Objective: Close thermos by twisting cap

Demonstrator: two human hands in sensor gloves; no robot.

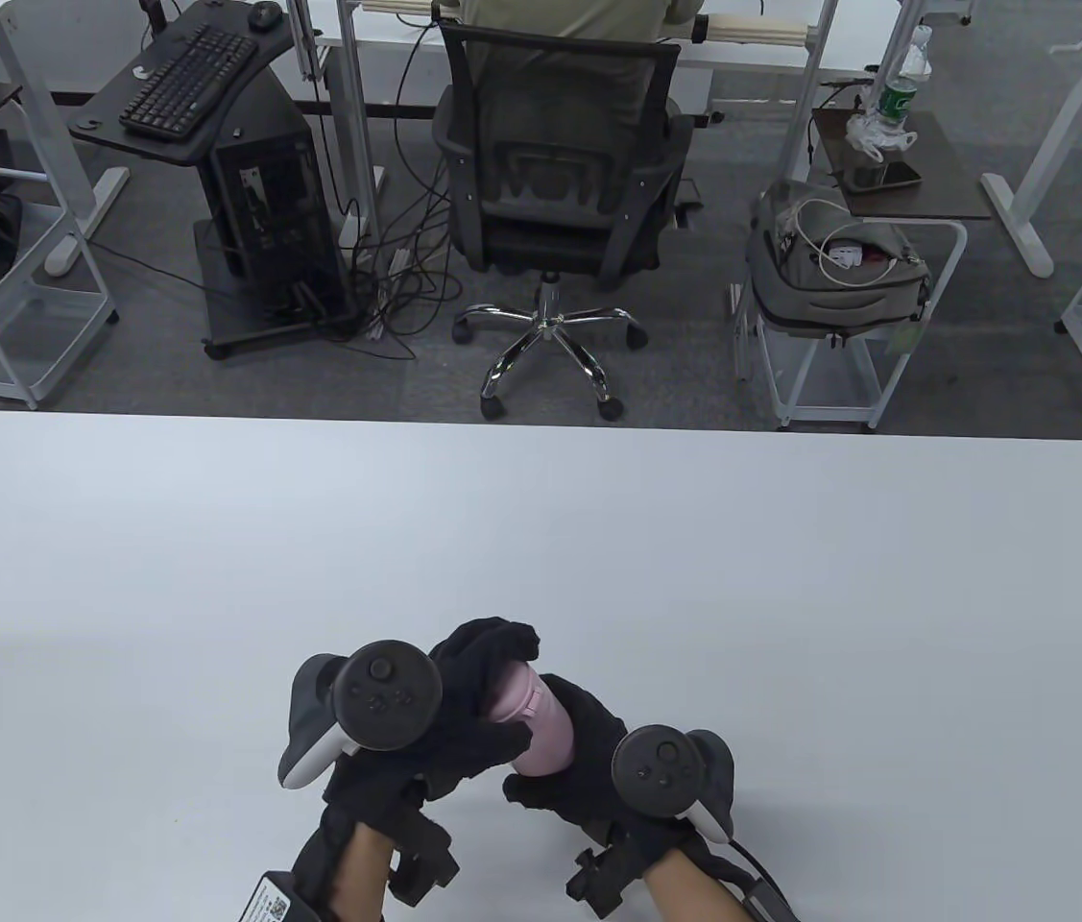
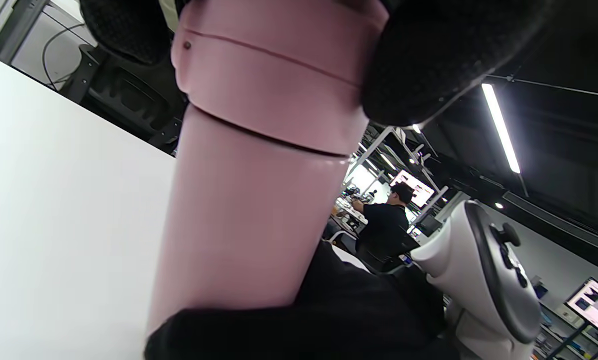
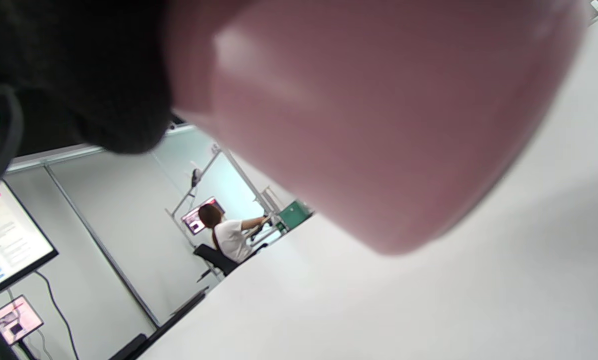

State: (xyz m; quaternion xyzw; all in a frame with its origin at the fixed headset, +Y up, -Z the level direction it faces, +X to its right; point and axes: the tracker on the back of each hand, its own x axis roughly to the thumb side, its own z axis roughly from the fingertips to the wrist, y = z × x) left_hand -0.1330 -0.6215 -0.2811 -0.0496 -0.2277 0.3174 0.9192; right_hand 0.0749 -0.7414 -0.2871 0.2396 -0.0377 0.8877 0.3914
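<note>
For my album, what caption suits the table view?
Two gloved hands hold a pink thermos above a white table.

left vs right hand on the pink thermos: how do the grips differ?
The left hand wraps the cap at the upper end of the thermos; the right hand holds the body lower down, near the base. In the table view the left hand sits farther from the person, the right hand nearer. Both wear black gloves with a tracker on the back, and both grip the same tilted thermos.
</note>
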